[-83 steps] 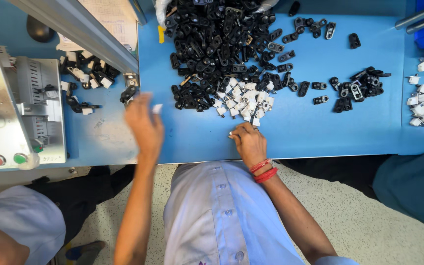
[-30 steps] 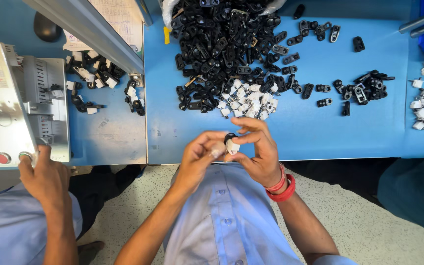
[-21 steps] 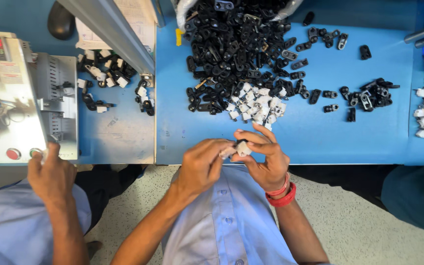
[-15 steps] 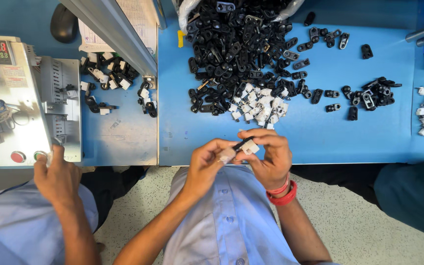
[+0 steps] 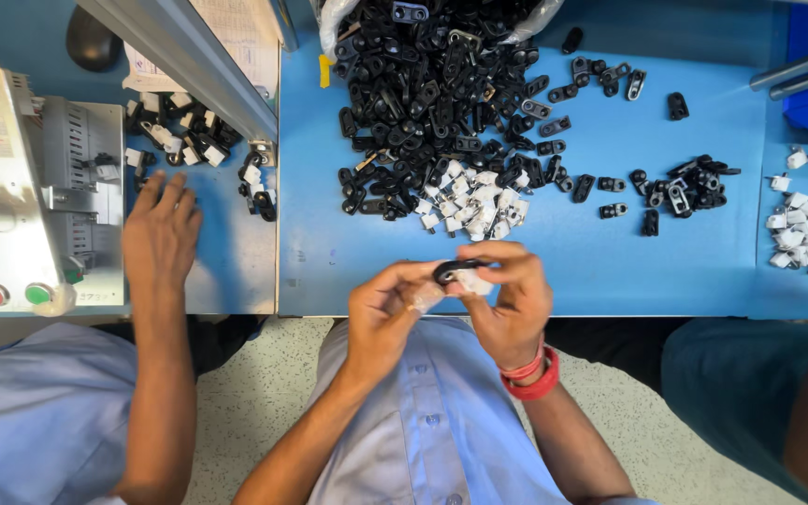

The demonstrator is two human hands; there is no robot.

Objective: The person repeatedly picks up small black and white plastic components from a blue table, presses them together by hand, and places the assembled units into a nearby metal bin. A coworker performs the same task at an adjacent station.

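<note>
My left hand (image 5: 387, 313) and my right hand (image 5: 509, 301) meet at the near edge of the blue table (image 5: 610, 262), above my lap. Between their fingertips they pinch a small black plastic clip (image 5: 453, 271) together with a small white plastic piece (image 5: 472, 284). Just beyond my hands lies a little heap of white pieces (image 5: 471, 201), at the foot of a large pile of black clips (image 5: 441, 93). My right wrist wears red bands.
A co-worker's hand (image 5: 159, 234) rests on the table at left, beside a grey machine (image 5: 21, 178) with red and green buttons. Mixed black and white parts (image 5: 189, 140) lie there. Smaller black clips (image 5: 689, 187) and white pieces (image 5: 797, 229) sit right.
My hands, apart on the table edge at first, have come together holding the clip and white piece. The co-worker's hand moved from the machine's buttons up onto the table.
</note>
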